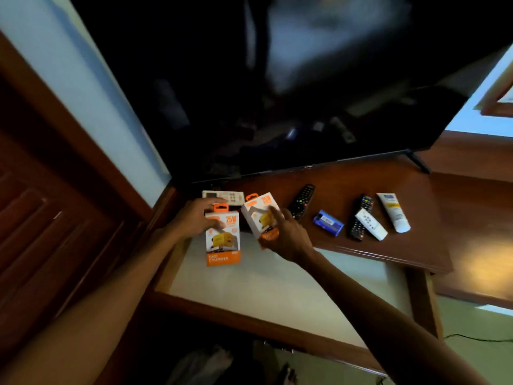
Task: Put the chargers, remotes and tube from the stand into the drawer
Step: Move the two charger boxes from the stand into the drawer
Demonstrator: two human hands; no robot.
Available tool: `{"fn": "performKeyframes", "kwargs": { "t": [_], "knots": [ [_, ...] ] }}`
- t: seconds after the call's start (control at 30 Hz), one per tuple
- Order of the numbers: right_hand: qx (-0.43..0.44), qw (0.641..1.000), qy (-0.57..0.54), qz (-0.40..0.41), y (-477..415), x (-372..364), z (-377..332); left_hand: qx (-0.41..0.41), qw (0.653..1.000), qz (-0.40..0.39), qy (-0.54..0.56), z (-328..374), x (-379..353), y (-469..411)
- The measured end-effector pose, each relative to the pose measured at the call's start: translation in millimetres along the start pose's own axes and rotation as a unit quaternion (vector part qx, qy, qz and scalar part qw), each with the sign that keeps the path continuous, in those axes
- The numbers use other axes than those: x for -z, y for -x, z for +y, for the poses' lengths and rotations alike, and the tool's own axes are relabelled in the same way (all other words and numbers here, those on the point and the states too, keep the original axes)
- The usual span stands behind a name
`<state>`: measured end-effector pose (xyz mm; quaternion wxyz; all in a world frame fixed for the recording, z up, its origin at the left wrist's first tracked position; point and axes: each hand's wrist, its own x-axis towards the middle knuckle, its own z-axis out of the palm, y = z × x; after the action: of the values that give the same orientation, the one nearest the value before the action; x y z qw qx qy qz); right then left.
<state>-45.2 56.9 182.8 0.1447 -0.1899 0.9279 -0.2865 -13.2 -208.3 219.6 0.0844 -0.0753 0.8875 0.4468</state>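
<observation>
over the open drawer (pixel 277 284), left hand (pixel 198 218) grips an upright charger box (pixel 223 240); right hand (pixel 288 237) grips another charger box (pixel 259 215), tilted left.

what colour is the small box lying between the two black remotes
Blue, with a pale label; the small box shows in the head view.

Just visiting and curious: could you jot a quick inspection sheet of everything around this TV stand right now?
Surface: wooden stand, open drawer below, lined white.
Job's things: two charger boxes; white remote; black remotes; small white remote; tube.
Clutter: blue pack.
Hands: left hand and right hand each hold a box.
Cables: dark cable on floor.
Surroundings: TV, wooden door.
</observation>
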Motion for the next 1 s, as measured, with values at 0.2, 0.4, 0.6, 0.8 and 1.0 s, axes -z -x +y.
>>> {"fn": "performKeyframes", "kwargs": {
  "t": [0.2, 0.4, 0.6, 0.8, 1.0],
  "knots": [
    [0.053, 0.992, 0.057, -0.1, 27, -62, -18, 0.066, 0.998, -0.013, -0.001, -68, 3, 46],
    [0.023, 0.988, 0.077, -0.132, 36, -115, -6, 0.099, 0.995, -0.03, 0.002, -134, -18, 32],
    [-0.064, 0.988, 0.062, -0.127, 26, -171, -8, 0.107, 0.988, -0.099, -0.044, -175, -32, 1],
    [-0.145, 0.982, 0.019, -0.118, 5, -214, -25, 0.111, 0.975, -0.178, -0.073, -206, -36, -24],
    [-0.125, 0.977, 0.013, -0.173, 2, -234, -32, 0.051, 0.953, -0.218, -0.206, -212, -34, -23]
  ]
}}
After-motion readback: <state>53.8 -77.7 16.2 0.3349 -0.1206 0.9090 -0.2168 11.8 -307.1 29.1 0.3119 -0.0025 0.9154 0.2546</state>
